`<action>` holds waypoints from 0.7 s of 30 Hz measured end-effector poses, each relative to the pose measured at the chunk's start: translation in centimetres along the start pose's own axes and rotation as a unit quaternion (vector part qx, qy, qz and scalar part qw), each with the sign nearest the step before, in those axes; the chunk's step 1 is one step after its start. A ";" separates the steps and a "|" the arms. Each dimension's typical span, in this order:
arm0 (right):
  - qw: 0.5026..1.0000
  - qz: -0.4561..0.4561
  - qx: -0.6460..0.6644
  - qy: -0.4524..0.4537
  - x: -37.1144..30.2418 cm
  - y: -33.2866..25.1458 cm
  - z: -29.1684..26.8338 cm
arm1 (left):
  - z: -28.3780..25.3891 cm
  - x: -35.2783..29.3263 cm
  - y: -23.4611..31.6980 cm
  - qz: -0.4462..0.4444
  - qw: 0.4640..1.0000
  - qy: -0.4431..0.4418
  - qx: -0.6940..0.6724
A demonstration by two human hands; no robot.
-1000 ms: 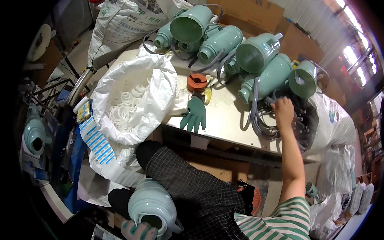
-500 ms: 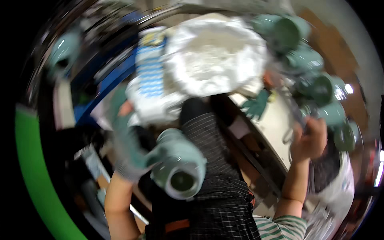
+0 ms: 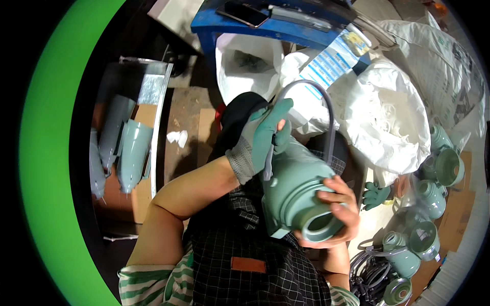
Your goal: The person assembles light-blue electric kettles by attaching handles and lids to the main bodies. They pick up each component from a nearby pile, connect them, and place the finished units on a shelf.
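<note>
A pale green, glossy bottle-shaped housing point(image 3: 294, 179) lies tilted over my lap, its round open neck toward me. My right hand point(image 3: 341, 210), bare, is wrapped around the neck end with its fingers over the rim. In a grey glove with green-coated palm and fingers, my left hand point(image 3: 268, 133) is closed at the housing's far side. It pinches a grey cord point(image 3: 326, 97), which arches up from the fingers and drops behind the housing. A short piece of the cord shows below the glove. Where its other end lies is hidden.
More green housings point(image 3: 429, 199) stand at the right, beside coiled grey cords point(image 3: 365, 273) and a green glove point(image 3: 376, 196). White sacks point(image 3: 416, 107) stand ahead. A blue bench point(image 3: 286, 31) bears a phone point(image 3: 242, 14). At left, a metal-edged box point(image 3: 162, 127) holds several green-grey housings point(image 3: 135, 153).
My right hand has come from the far right onto the housing's neck. My left hand has shifted to its far side and now grips the grey cord. The view has swung left.
</note>
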State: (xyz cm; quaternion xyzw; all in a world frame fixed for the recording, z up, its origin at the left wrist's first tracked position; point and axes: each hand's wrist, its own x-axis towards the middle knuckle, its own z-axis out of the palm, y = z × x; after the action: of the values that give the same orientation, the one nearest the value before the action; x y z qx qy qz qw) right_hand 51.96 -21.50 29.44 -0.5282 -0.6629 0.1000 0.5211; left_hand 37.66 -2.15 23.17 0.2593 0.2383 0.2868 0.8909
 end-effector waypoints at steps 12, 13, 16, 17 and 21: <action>0.996 0.002 0.069 -0.056 -1.0 0.6 -2.4 | 2.7 -3.8 -4.0 0.199 0.951 -0.180 0.154; 0.992 -0.001 0.116 -0.046 -1.0 1.1 -2.5 | 3.5 -4.3 -4.8 0.201 0.945 -0.222 0.129; 0.986 -0.008 0.166 -0.020 -1.4 2.2 -3.5 | 5.3 -5.9 -6.3 0.209 0.923 -0.300 0.120; 0.986 -0.012 0.168 -0.018 -1.4 2.5 -3.8 | 5.8 -6.1 -6.3 0.197 0.920 -0.312 0.130; 0.990 0.050 0.131 -0.022 -0.5 1.8 -4.6 | 5.6 -5.1 -2.9 0.141 0.929 -0.265 0.217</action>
State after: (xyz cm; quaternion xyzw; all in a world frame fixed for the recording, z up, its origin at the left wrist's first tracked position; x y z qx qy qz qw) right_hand 56.64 -23.10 29.92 -0.4858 -0.6281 0.2230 0.5655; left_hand 38.32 -9.22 27.03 0.5440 0.0108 0.2715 0.7939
